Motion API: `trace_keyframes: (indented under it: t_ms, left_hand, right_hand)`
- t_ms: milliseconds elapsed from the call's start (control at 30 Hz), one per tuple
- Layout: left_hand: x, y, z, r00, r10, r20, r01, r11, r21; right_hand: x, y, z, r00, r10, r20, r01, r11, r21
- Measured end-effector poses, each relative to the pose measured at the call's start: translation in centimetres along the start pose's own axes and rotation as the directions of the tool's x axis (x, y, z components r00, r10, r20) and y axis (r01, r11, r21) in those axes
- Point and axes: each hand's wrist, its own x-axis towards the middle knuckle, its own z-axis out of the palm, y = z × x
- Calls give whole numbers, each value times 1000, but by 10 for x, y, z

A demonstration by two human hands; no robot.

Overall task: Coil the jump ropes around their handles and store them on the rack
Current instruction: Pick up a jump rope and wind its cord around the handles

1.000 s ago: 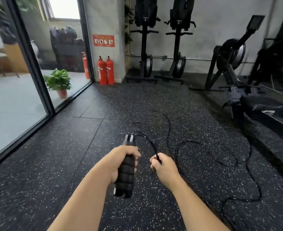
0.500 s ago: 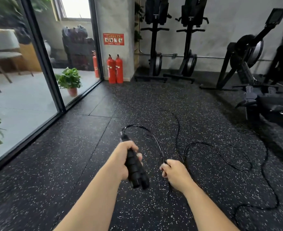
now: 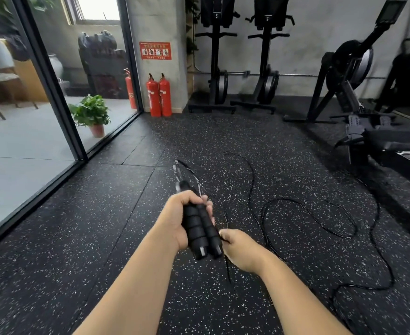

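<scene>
Gripping the two foam handles [image 3: 202,232] side by side as one bundle, the left hand [image 3: 175,220] wraps its fingers around their upper part and tilts them so that the butt ends point back toward the person, probably to offer a firm core for winding. Just beside those butt ends, the right hand [image 3: 241,251] is closed in a pinch on the black rope [image 3: 320,222], its knuckles turned up and its forearm reaching in from the lower right; this hold appears meant to guide the cord onto the handles under light tension. Both forearms are extended forward at about the same height. Beyond the handles, a short blurred loop rises from their top ends, so the number of turns already laid on cannot be judged. Farther from the handles, most of the rope lies slack in wide curves on the speckled floor [image 3: 102,238], which suggests the coiling is at an early stage. Well beyond the handles stand two fire extinguishers [image 3: 159,95]. No storage rack can be identified.
</scene>
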Motion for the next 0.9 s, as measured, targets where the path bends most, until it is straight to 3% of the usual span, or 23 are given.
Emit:
trace_keyframes:
  t_ms: [133,300,500,633,700,800,900]
  left_hand:
    - [-3,28,-13,981,192,19,-178,941,-288]
    - [-3,35,-36,958,267,-105,-287,891,-351]
    - [2,25,-41,979,153,-137,-187,939,-288]
    - [0,-3,-23,995,-97,-27,98,993,66]
    - [2,-14,-14,985,-172,12,169,976,135]
    - [0,-14,-4,988,-154,33,150,984,96]
    - [-3,2,-4,999,-24,35,24,1000,-6]
  right_hand:
    - [-4,30,-5,978,207,33,-196,959,-202]
    - [3,54,-7,942,328,-68,-335,914,-228]
    - [6,28,-11,951,194,-241,-251,939,-234]
    - [-1,-6,-6,977,85,-196,-157,907,-390]
    - [-3,-20,-2,987,55,-149,-116,890,-441]
    - [-6,-26,-1,991,32,-128,-82,909,-408]
    - [-5,-12,-1,991,22,-135,-69,932,-355]
